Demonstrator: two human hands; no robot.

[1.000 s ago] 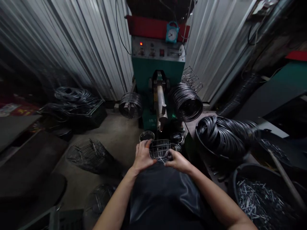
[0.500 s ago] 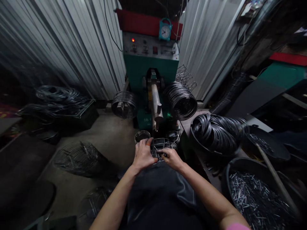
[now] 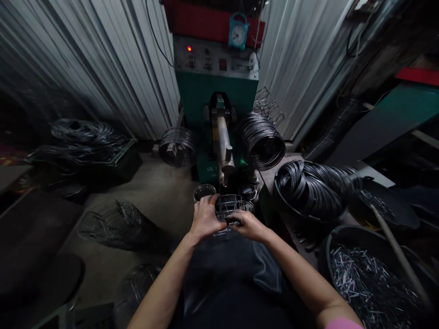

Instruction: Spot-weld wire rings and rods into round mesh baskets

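Observation:
Low in front of the machine's arm is a round wire frame (image 3: pixel 229 201) of thin metal rings and cross wires. My left hand (image 3: pixel 204 217) grips its left side, the thumb reaching across the near edge and an orange band round one finger. At the frame's near right edge, my right hand (image 3: pixel 249 225) is closed, its dark fingertips pinched together close to the left thumb. Small shiny metal bits show under these fingers, too small to make out. Just above the frame hangs the tip of the machine's metal arm (image 3: pixel 224 151).
A green machine (image 3: pixel 195 91) stands ahead, flanked by wire coils (image 3: pixel 262 141). At right are a tub of wire rings (image 3: pixel 315 192) and a tub of short metal rods (image 3: pixel 366 283). A wire bundle (image 3: pixel 113 224) lies on the floor at left.
The view has tilted slightly. The wire frame shows its grid more fully between my hands. My right fingers have curled closer together near the left thumb; my left hand keeps its grip.

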